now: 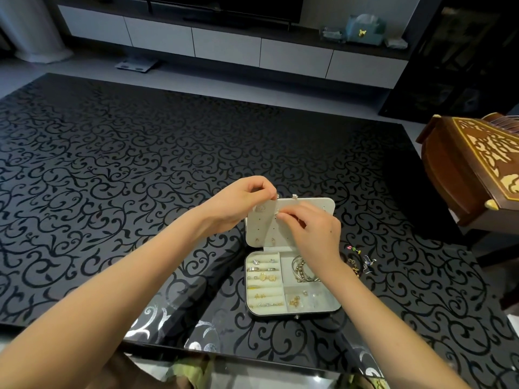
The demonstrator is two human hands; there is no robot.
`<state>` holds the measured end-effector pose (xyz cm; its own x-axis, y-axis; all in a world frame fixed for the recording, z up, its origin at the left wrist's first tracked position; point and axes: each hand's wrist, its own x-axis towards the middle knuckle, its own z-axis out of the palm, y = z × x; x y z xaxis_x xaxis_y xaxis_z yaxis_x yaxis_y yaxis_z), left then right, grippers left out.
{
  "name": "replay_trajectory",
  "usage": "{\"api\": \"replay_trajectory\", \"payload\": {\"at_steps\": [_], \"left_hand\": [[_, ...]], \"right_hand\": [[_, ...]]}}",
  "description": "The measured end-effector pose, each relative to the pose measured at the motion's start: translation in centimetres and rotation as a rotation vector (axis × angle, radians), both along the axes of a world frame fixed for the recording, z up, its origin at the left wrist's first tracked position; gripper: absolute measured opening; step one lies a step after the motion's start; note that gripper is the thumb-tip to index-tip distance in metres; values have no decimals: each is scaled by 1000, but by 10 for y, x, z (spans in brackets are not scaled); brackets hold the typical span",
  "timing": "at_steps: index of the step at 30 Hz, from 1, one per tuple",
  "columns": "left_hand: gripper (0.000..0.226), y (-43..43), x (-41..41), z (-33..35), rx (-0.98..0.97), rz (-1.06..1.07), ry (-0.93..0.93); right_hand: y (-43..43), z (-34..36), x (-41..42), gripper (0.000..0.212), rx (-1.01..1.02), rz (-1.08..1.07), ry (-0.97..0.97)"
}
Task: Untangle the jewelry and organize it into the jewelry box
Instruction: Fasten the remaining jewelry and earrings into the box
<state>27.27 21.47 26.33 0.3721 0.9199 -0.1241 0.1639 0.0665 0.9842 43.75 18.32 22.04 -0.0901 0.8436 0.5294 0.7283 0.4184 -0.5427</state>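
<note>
The left hand and right hand pinch the earring panel.

This is a living room in a home. A TV sits on a long white cabinet, and a scale lies on the floor.

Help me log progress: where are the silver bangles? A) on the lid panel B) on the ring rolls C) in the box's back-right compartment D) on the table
C: the bangles lie piled in the back-right compartment of the jewelry box, beside the ring rolls.
</note>
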Motion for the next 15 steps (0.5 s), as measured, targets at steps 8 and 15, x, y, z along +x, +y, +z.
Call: {"api": "replay_trajectory", "payload": {"at_steps": [8, 15], "left_hand": [[13, -1, -2, 0, -64, -2, -49], [8, -4, -5, 0, -97, -11, -53]], "right_hand": [[0, 8, -2, 13, -3, -18, -39], [0, 17, -3, 19, 14, -52, -110]]}}
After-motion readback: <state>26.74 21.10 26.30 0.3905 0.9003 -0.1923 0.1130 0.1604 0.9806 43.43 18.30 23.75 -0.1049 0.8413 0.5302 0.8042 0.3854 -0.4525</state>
